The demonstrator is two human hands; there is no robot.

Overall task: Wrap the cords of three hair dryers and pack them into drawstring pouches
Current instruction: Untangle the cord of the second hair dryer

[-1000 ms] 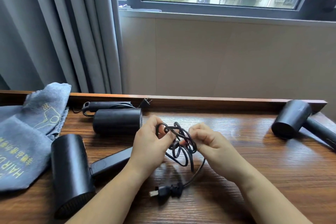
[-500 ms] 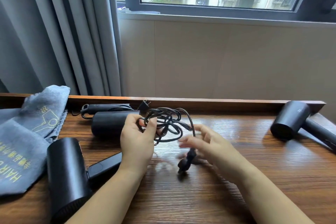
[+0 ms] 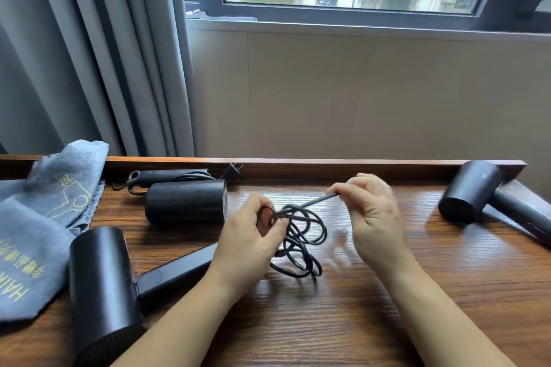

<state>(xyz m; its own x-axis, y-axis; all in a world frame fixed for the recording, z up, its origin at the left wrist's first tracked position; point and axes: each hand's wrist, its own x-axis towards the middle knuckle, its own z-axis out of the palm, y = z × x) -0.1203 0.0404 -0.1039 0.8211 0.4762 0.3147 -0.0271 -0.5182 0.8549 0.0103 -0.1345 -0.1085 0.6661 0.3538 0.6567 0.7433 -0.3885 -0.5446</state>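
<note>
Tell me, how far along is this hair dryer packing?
Early on. The back dryer seems to have its cord bundled along its handle already. The left hand grips a loose coil of cord while the right hand pinches a strand. The right dryer lies untouched, and the grey pouches lie flat, nothing visibly packed yet.

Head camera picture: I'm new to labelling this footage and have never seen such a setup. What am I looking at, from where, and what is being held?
No machine here: a person wears a camera on the head, looking down at their own bare hands over a wooden table. The left hand grips a bundle of black cord; the right hand pinches one strand and pulls it taut. Three black hair dryers lie around: the near left dryer, the far left dryer and the right dryer. Grey pouches lie at the left edge.
</note>
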